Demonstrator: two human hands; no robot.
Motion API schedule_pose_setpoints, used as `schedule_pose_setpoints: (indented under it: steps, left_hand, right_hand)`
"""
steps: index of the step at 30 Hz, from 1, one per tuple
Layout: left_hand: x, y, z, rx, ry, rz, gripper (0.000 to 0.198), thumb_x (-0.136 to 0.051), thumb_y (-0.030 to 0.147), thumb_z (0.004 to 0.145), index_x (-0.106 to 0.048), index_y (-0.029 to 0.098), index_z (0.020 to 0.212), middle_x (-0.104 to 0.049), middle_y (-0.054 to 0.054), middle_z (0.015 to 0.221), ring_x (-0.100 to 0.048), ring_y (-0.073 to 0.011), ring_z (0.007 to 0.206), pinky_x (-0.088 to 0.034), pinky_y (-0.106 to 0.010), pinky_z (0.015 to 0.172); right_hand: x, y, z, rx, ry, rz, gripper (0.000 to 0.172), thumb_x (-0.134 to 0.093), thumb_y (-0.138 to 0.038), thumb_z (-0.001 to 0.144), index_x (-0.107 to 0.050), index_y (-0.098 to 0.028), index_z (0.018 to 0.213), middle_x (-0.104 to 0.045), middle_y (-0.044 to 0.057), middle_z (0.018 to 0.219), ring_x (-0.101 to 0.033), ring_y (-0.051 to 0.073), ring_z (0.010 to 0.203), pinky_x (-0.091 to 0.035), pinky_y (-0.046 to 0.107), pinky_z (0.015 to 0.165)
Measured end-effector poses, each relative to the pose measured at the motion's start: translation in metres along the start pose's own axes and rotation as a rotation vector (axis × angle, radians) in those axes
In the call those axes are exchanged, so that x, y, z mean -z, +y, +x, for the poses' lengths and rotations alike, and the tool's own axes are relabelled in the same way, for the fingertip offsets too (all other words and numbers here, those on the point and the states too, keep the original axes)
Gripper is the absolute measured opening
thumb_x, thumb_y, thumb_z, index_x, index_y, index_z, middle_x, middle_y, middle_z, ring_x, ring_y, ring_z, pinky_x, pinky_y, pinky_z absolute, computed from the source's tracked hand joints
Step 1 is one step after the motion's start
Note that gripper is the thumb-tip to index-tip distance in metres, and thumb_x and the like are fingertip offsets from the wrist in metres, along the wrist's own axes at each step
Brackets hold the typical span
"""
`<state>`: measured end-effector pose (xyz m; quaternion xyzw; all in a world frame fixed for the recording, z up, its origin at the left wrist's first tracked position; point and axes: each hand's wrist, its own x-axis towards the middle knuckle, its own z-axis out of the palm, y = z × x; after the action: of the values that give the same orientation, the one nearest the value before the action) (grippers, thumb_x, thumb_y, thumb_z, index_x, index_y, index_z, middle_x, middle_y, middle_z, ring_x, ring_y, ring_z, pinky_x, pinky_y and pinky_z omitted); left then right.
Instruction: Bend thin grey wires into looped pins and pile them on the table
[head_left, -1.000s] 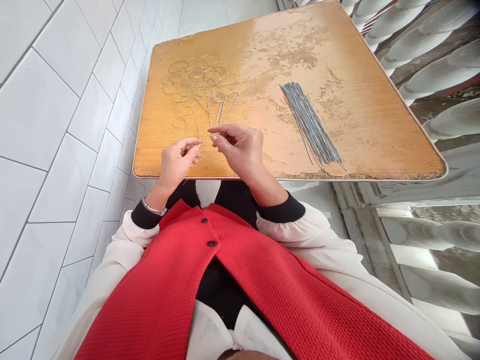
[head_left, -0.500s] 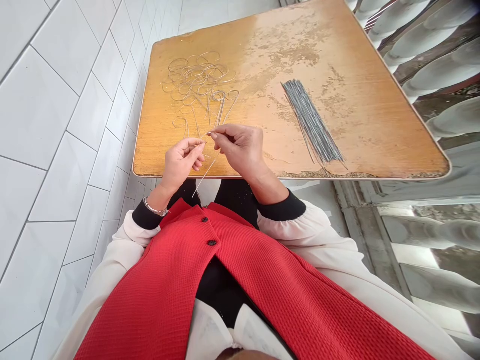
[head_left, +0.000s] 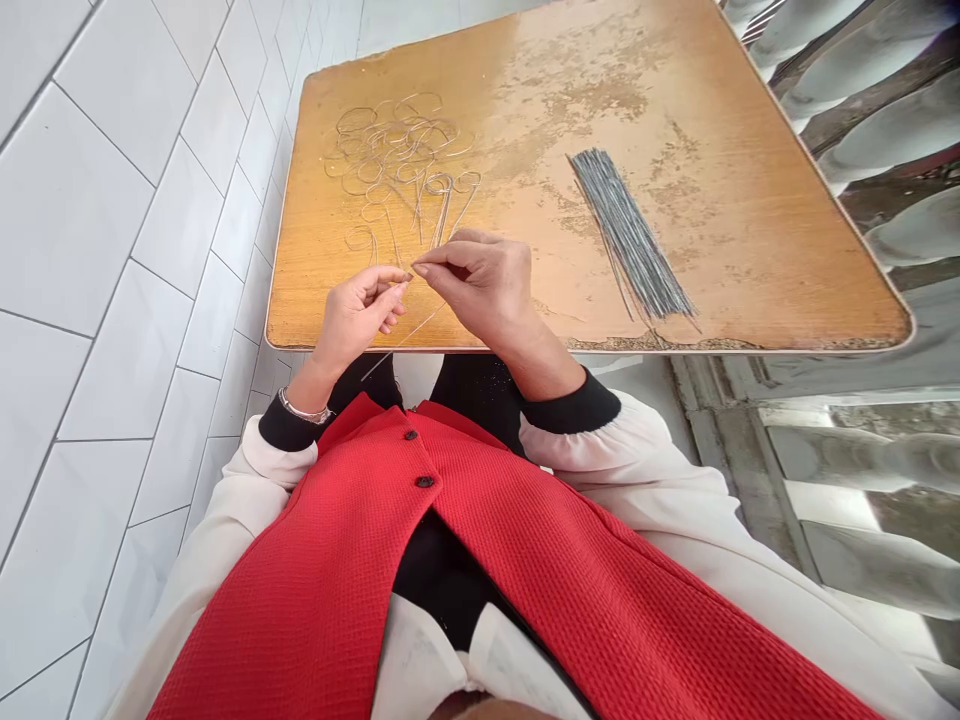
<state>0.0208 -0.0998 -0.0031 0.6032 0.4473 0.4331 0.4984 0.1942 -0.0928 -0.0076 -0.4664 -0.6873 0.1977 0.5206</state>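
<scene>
My left hand (head_left: 358,315) and my right hand (head_left: 480,285) meet just above the near edge of a worn wooden board (head_left: 660,110) with orange veneer. A thin metal wire (head_left: 401,345) runs from under my right fingers down past the board's edge, and my right hand pinches it. My left fingertips curl against my right fingertips, and I cannot tell if they grip the wire. A tangle of looped wires (head_left: 397,160) lies just beyond my hands. A bundle of straight grey wires (head_left: 630,235) lies to the right of my right hand.
White tiles (head_left: 112,300) stretch along the left side below the board. Grey concrete balusters (head_left: 862,460) stand along the right. My red waistcoat (head_left: 420,560) and lap sit close under the board's near edge, and a silver bracelet (head_left: 304,408) circles my left wrist.
My hands have moved slightly farther up the board, closer together. The wire's lower end has swung left. The board appears shifted a little to the right.
</scene>
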Motion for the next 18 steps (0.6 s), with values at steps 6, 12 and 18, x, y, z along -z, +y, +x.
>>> schedule_pose_setpoints:
  steps: [6,12,18]
  left_hand:
    - [-0.0055,0.0063,-0.0013,0.101,0.027,-0.03,0.013,-0.062,0.007,0.091,-0.066,0.015,0.081,-0.063,0.007,0.056,-0.057,-0.0017,0.046,-0.044,-0.012,0.045]
    - [-0.0077,0.008,-0.0022,0.108,0.041,-0.018,0.015,-0.061,0.006,0.09,-0.064,0.015,0.078,-0.063,0.007,0.056,-0.056,-0.0016,0.046,-0.045,-0.012,0.047]
    - [-0.0072,0.006,-0.0007,0.1,0.064,-0.003,0.013,-0.064,0.006,0.088,-0.067,0.015,0.079,-0.061,0.007,0.058,-0.058,-0.0023,0.051,-0.045,-0.012,0.048]
  right_hand:
    - [-0.0007,0.0087,-0.0054,0.086,0.043,-0.107,0.019,-0.065,-0.03,0.091,-0.074,-0.023,0.076,-0.064,0.003,0.07,-0.057,0.016,0.065,-0.047,0.033,0.063]
    - [0.0039,0.0046,-0.0023,0.209,-0.054,-0.149,0.016,-0.063,-0.025,0.093,-0.078,-0.022,0.09,-0.069,0.006,0.085,-0.063,0.018,0.077,-0.05,0.035,0.069]
    - [0.005,0.0049,0.0038,0.244,-0.107,-0.158,0.017,-0.063,-0.025,0.094,-0.077,-0.022,0.085,-0.069,0.005,0.083,-0.064,0.019,0.079,-0.051,0.037,0.074]
